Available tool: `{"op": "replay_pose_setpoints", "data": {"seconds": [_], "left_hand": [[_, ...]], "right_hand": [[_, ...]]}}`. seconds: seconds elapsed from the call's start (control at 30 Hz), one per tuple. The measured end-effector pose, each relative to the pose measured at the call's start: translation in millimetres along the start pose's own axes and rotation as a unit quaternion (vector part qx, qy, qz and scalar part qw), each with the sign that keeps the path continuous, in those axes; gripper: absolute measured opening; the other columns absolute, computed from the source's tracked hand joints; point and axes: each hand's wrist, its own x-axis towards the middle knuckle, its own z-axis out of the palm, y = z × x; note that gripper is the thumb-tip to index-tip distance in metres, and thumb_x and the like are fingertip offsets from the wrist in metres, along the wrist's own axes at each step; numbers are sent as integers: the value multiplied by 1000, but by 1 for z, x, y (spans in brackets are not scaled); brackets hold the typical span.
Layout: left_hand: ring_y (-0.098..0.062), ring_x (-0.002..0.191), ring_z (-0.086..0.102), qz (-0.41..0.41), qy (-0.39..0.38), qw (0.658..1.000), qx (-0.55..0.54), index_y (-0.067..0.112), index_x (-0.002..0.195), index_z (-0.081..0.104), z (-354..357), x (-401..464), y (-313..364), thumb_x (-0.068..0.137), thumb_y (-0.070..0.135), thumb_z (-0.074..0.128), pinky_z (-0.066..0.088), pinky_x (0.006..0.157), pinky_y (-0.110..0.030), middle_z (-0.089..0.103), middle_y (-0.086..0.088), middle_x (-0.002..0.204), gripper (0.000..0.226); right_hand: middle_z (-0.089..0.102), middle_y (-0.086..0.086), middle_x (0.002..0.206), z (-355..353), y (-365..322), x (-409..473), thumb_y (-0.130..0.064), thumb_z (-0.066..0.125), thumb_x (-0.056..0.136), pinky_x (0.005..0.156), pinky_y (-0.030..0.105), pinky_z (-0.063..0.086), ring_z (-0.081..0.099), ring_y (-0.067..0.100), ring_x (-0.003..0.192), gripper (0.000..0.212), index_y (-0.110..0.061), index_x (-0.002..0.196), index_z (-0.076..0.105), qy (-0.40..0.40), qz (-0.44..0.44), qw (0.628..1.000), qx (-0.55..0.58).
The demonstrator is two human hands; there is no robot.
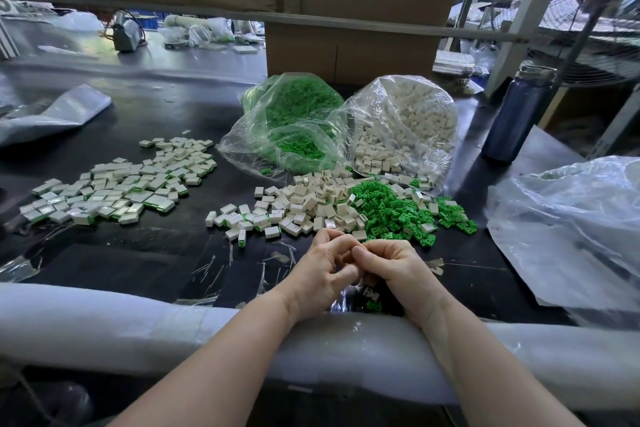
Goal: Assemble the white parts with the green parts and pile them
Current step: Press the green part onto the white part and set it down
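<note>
My left hand (320, 270) and my right hand (391, 270) meet fingertip to fingertip near the table's front edge, fingers curled around something small that stays hidden between them. A few green parts (373, 303) lie under my right palm. Just beyond the hands lies a heap of loose white parts (304, 204), with a heap of loose green parts (398, 208) to its right. A spread pile of assembled white-and-green pieces (117, 184) covers the table at the left.
Two open clear bags stand behind the heaps, one of green parts (294, 114) and one of white parts (408, 121). A dark bottle (519, 114) stands at the right, crumpled plastic sheeting (571, 229) beside it. Cardboard boxes (346, 45) stand at the back. White foam padding (138, 326) lines the front edge.
</note>
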Motion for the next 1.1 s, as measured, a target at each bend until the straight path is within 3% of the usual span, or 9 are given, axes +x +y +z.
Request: {"op": "replay_pose_setpoints", "data": {"seconds": [0.13,0.27,0.47,0.67,0.8,0.87,0.97,1.1], "left_hand": [[-17,84,53,-7,40,999,-11,14,99,63,-1,1,0,90,18,58,51,83,-22,41,-6,112,11],[-13,77,50,-13,83,996,6,15,96,64,-2,2,-2,88,14,60,46,75,-11,44,-8,111,9],[-11,76,47,-18,86,996,33,7,97,66,-1,3,-4,86,12,63,42,73,-6,45,-6,110,12],[-13,78,49,-11,79,996,49,5,98,67,0,2,-2,85,11,64,45,76,-11,47,-6,109,14],[-10,76,49,-10,91,995,37,6,98,68,0,2,-2,85,11,64,44,74,-10,50,-1,100,14],[-5,75,52,-12,119,992,28,9,98,68,-1,2,-4,85,11,63,43,72,-8,55,5,91,13],[-13,75,62,-50,190,980,-15,17,98,64,-4,2,-7,86,10,62,52,75,-19,64,0,86,15],[-19,70,66,-93,316,942,-64,18,97,64,-9,3,-10,88,3,58,56,77,-35,65,-2,76,19]], "right_hand": [[66,8,68,2,-3,-1,-31,61,79,60,26,52,61,17,63,26,-9,83,72,24,-24,999,-13],[71,13,75,-2,-1,-1,-8,65,84,62,36,57,67,27,69,6,-11,86,70,86,-45,995,-34],[65,3,59,-1,-4,-3,0,70,79,49,28,53,61,15,52,16,-13,70,68,101,-67,989,-89],[60,-4,60,1,-5,-2,-1,65,84,52,20,48,55,3,52,15,-11,73,62,91,-54,982,-157],[60,-1,63,1,-6,-2,-4,63,86,56,27,51,57,9,57,14,-10,74,62,97,-47,985,-136],[60,0,62,1,-7,-3,-9,64,86,60,36,52,57,13,57,14,-11,73,63,125,-43,985,-111],[58,0,60,-3,-5,-3,-11,66,85,67,45,50,52,17,59,15,-13,70,63,179,-28,980,-80],[58,-1,60,-4,-6,-3,-7,67,83,63,39,50,51,9,54,18,-14,67,64,212,-15,974,-82]]}}
